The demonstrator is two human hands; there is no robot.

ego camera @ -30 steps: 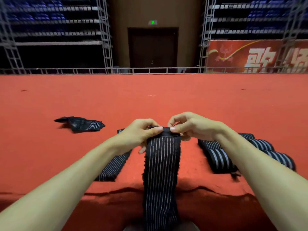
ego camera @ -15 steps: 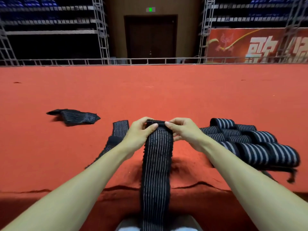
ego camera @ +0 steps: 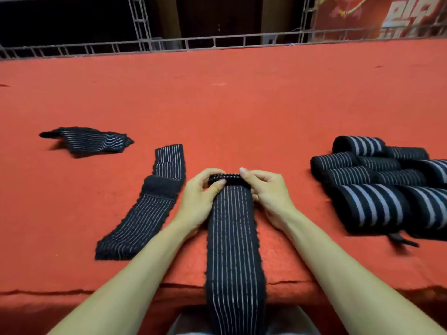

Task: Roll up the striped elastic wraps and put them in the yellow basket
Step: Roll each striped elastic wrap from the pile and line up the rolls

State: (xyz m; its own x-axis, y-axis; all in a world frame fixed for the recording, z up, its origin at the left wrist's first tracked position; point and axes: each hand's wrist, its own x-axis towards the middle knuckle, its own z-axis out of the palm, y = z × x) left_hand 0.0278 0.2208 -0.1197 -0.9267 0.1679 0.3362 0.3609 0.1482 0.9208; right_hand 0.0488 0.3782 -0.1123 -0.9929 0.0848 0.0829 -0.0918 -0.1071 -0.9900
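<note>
Left hand (ego camera: 202, 189), right hand (ego camera: 264, 189) both pinch rolled end of striped wrap (ego camera: 233, 238)

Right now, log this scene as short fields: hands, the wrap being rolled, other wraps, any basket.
Left hand: pinches the rolled far end of the middle wrap
Right hand: pinches the same end
Middle wrap: mostly unrolled, hanging over the table edge
Flat wrap: left of the hands, unrolled
Crumpled wrap: far left
Rolled wraps: piled at right
Basket: not in view
</note>
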